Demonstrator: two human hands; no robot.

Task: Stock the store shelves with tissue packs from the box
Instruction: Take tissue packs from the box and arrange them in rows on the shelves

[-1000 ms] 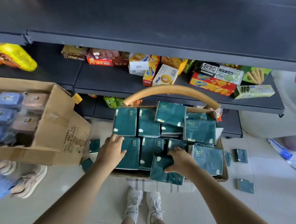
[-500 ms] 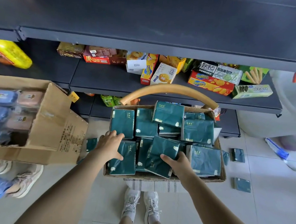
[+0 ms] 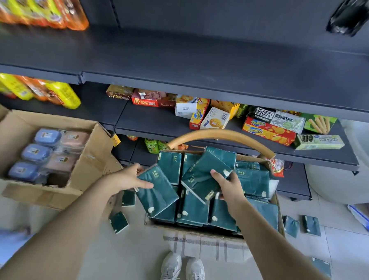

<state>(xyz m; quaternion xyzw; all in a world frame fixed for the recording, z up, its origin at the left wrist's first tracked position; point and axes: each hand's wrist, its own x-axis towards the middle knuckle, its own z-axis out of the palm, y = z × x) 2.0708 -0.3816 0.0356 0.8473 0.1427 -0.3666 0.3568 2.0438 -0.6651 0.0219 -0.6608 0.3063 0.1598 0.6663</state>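
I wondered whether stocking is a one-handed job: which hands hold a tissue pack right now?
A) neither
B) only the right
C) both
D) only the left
C: the left hand grips a tilted green pack and the right hand grips a second green pack, both above the packs lying in the cardboard box.

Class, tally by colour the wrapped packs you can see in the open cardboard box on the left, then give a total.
Blue packs: 3
Pink packs: 2
Total: 5
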